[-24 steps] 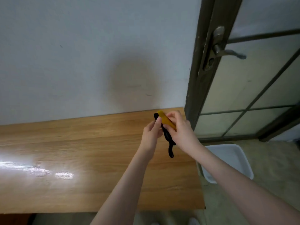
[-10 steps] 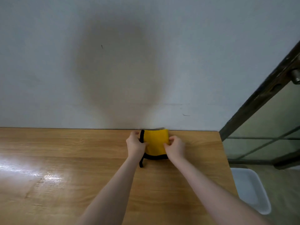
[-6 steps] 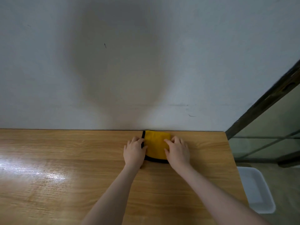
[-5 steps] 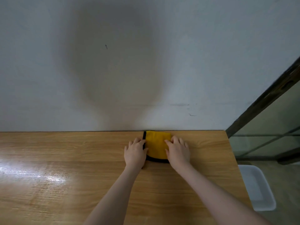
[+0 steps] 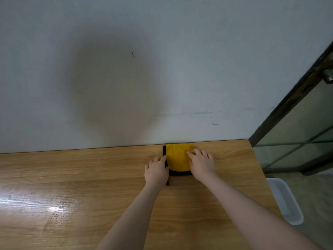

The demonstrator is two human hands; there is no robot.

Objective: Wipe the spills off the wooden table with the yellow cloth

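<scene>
A folded yellow cloth (image 5: 177, 158) with a black border lies flat on the wooden table (image 5: 72, 177), pushed up against the wall at the table's far edge. My left hand (image 5: 156, 170) rests flat on the cloth's left edge with fingers straight. On the cloth's right part my right hand (image 5: 201, 164) presses down, fingers spread. A short black strip of the border sticks out below my left hand. I see no spill on the wood, only a bright glare at the left.
A grey wall (image 5: 126, 78) rises directly behind the table. To the right stands a dark-framed glass door (image 5: 297, 127). A white plastic tub (image 5: 284, 201) sits on the floor beside the table's right edge.
The cloth went from being held up in both hands to lying flat by the wall. In the last half second both hands stay pressed on it, hardly moving.
</scene>
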